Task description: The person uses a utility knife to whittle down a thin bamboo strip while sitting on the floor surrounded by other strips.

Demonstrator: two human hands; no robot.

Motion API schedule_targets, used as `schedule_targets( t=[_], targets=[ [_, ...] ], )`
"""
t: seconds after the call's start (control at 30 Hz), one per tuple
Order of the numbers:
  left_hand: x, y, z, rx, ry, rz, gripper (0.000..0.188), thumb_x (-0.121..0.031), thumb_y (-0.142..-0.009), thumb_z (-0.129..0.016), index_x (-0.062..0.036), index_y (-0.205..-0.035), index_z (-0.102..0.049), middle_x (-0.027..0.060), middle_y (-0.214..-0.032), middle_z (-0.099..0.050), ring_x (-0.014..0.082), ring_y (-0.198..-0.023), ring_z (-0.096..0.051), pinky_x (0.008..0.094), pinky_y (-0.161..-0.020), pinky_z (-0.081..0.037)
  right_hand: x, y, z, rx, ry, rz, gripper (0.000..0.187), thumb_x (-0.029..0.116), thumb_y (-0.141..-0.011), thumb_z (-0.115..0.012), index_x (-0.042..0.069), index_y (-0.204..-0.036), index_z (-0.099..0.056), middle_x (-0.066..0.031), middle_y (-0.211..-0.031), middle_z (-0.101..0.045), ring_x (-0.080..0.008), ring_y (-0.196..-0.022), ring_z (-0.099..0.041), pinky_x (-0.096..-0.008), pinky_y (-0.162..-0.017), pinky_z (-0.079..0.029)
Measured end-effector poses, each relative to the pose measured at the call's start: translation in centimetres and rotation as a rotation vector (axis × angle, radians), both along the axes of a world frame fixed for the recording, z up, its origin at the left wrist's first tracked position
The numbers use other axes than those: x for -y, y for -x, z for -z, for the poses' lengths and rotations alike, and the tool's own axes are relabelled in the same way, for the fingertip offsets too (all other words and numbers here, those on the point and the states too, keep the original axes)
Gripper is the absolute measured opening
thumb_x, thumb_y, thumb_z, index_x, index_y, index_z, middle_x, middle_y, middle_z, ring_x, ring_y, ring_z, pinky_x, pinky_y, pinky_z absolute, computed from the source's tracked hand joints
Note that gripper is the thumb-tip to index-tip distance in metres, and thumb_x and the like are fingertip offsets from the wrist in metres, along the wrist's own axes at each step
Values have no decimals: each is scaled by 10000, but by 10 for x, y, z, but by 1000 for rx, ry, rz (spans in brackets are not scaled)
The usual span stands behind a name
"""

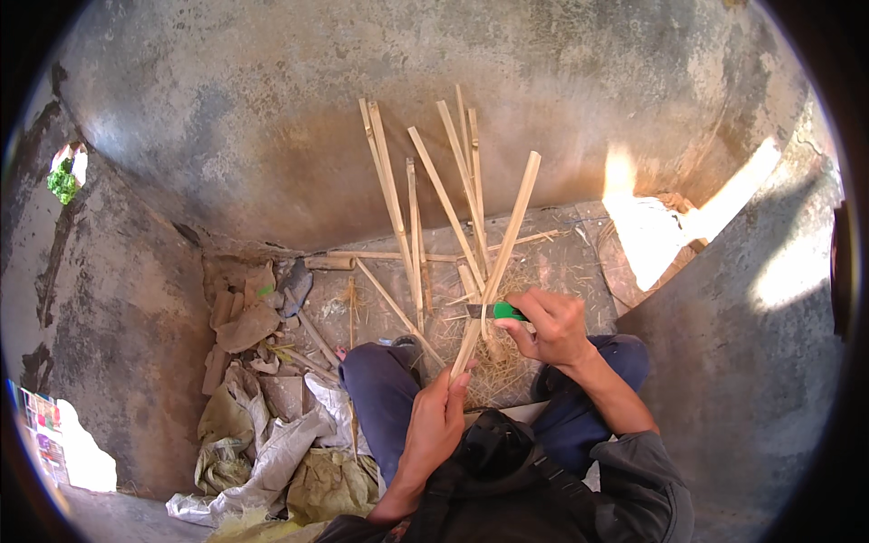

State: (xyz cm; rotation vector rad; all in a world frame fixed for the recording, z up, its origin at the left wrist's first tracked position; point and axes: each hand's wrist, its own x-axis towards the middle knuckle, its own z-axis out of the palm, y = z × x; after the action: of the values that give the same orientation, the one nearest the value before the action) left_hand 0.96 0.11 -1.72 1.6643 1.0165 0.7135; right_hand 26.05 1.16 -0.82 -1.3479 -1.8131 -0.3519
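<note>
My left hand point(436, 418) is closed around the lower end of a pale bamboo strip point(514, 226), which slants up and away to the right. In my right hand point(549, 323) is a knife with a green handle point(509, 312). Its dark blade point(474, 310) points left and lies across the strip, between my two hands. Just under the blade the strip looks bent or split; I cannot tell which. Several more bamboo strips point(385, 172) lean against the wall in front of me, some close beside the held one.
Thin shavings point(493, 380) litter the floor between my knees. Crumpled sacks point(272, 452) and broken pieces point(244, 326) lie at the left. A stained concrete wall point(434, 54) rises ahead, with side walls at both flanks. A sunlit sack-like sheet point(643, 244) sits in the right corner.
</note>
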Motion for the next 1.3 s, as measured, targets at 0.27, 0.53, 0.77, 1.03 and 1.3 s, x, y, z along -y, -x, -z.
schedule_targets(
  t=[0.27,0.53,0.77,1.03,1.3],
  targets=[
    [24,25,7,-40,89,53,344,-196,-1205,-529,-10,-1444,-693,-43,-754,-493,49,-678,-429,266,-604,-369,-18,-95,-32,-357,-27,388,255,262,-1074,-744,8,-1099,-751,-162,-794,-736,-293,-670,-740,-401,-617,-567],
    [0,13,8,30,35,-16,404,-241,-1222,-497,31,-1466,-668,-34,-810,-502,62,-697,-418,270,-621,-381,-2,-22,6,-229,36,-34,270,302,-1038,-787,40,-1091,-748,-116,-875,-746,-282,-652,-717,-385,-584,-547],
    [-5,1,-3,-12,-48,-11,375,-210,-1168,-604,47,-1429,-687,242,-1030,-748,290,-860,-731,404,-826,-568,6,4,12,-46,71,-124,299,355,-980,-835,82,-1073,-756,-49,-796,-660,-245,-629,-706,-383,-550,-532],
    [-10,-4,0,242,117,-52,389,-185,-1100,-753,47,-1410,-729,65,-880,-737,61,-667,-642,248,-585,-489,8,4,12,-44,41,-176,326,379,-981,-826,64,-1001,-747,-51,-771,-652,-237,-593,-679,-367,-517,-504],
    [-9,-6,3,241,125,-89,365,-175,-1088,-772,63,-1363,-751,-38,-801,-655,12,-733,-516,218,-612,-423,9,1,8,-19,44,-133,337,395,-973,-830,68,-1003,-755,-44,-758,-655,-230,-585,-676,-366,-511,-501]
  ],
)
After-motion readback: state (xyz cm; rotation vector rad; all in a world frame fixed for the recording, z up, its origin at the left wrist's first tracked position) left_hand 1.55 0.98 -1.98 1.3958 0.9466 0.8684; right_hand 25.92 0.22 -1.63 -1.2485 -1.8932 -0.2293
